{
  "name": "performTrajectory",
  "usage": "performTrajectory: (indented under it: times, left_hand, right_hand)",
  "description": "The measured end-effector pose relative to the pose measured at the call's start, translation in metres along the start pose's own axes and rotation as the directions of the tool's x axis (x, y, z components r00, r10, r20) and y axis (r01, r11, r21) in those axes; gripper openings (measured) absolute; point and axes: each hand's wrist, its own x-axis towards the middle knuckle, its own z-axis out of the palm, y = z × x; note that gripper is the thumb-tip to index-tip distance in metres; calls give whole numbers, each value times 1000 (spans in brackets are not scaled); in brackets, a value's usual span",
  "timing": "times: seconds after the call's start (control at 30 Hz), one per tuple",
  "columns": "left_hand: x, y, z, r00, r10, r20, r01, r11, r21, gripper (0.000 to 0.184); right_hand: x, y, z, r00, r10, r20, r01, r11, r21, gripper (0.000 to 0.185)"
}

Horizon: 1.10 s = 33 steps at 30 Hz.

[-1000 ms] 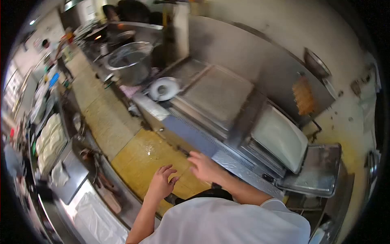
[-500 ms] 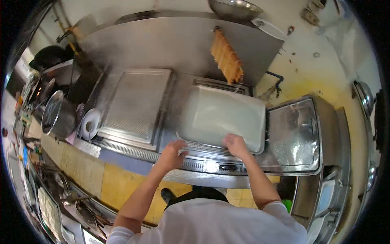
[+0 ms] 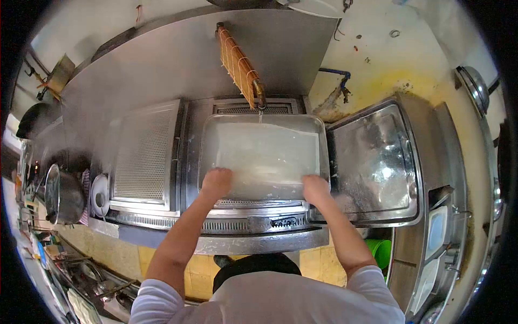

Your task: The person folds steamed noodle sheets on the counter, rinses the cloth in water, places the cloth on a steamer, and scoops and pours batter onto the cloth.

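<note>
A shallow metal tray (image 3: 322, 143) holds cloudy water with a thin white sheet (image 3: 270, 151), which looks like cloth, spread in it. At the tray's front left, my left hand (image 3: 217, 182) is closed, apparently on the near edge of the sheet. My right hand (image 3: 315, 189) is closed likewise at the front right corner. The fingertips of both hands are hidden below the knuckles. From a tap (image 3: 260, 100) behind the tray, a thin stream of water runs in.
A slatted bamboo mat (image 3: 236, 65) hangs by the tap. Left of the tray lies a perforated metal cover (image 3: 141, 156), with a white lid (image 3: 100, 195) and a metal pot (image 3: 67, 194) beyond. A wet metal tray (image 3: 372, 162) is on the right, above a green bucket (image 3: 381, 252).
Both hands have moved from the tray's front edge to its front corners, farther apart, and have closed. My view has shifted to the right and turned square to the tray.
</note>
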Motion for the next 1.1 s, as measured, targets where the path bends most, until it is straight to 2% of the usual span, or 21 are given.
performTrajectory:
  times: [0.03, 0.07, 0.13, 0.17, 0.23, 0.3, 0.37, 0.4, 0.5, 0.6, 0.7, 0.8, 0.83, 0.9, 1.0, 1.1]
  left_hand:
    - [-6, -1, -3, 1000, -2, 28, 1, 1000, 20, 21]
    - [-11, -4, -8, 1000, -5, 16, 6, 998, -61, 21]
    - [-31, 2, -46, 1000, -14, -6, 12, 975, -223, 21]
    - [-26, 2, -52, 998, -28, -52, 14, 970, -242, 21]
    - [-2, -1, -68, 987, -58, -147, 15, 961, -276, 20]
    - [29, -3, -76, 956, -114, -271, 35, 960, -279, 22]
    - [73, -11, -67, 927, -64, -370, -26, 972, -233, 26]
    - [93, -15, -61, 908, -37, -417, -56, 976, -208, 28]
    - [129, -19, -50, 940, -12, -341, -33, 991, -128, 34]
    - [143, -28, -41, 986, -6, -168, 0, 999, -35, 25]
    - [141, -25, -64, 995, -71, 75, 71, 997, 6, 27]
    - [133, -43, -57, 994, -4, -109, -5, 996, -85, 21]
    - [131, -46, -56, 992, -10, -129, 3, 998, -56, 20]
    - [127, -51, -57, 984, -23, -176, 24, 1000, 1, 18]
    - [115, -55, -59, 962, -32, -271, 41, 999, 26, 16]
    - [106, -64, -54, 920, -78, -384, 30, 991, -131, 14]
  right_hand:
    - [-7, -2, -6, 1000, -14, 25, 13, 1000, 26, 17]
    - [-11, -3, -10, 998, -27, 48, 24, 998, 53, 16]
    - [-4, -3, -25, 998, -32, -49, 41, 978, 206, 17]
    - [6, -2, -33, 995, -29, -99, 56, 958, 280, 18]
    - [41, 2, -43, 955, -87, -283, 163, 953, 256, 21]
    - [84, 6, -45, 915, -91, -393, 183, 961, 205, 30]
    - [120, 6, -45, 902, -142, -408, 199, 975, 101, 31]
    - [134, 5, -42, 895, -167, -413, 206, 977, 50, 31]
    - [154, 4, -31, 936, -159, -313, 150, 987, -53, 30]
    - [156, -1, -43, 999, -33, -43, 28, 992, -121, 30]
    - [144, 4, -56, 997, -55, -57, 45, 986, -161, 23]
    - [150, 25, -43, 978, -22, -207, 1, 995, -98, 22]
    - [149, 27, -43, 973, 3, -233, -23, 996, -81, 22]
    - [143, 28, -46, 972, 89, -216, -106, 992, -69, 22]
    - [135, 31, -53, 965, 146, -216, -149, 989, 4, 24]
    - [145, 48, -48, 986, 9, -166, 2, 998, 69, 22]
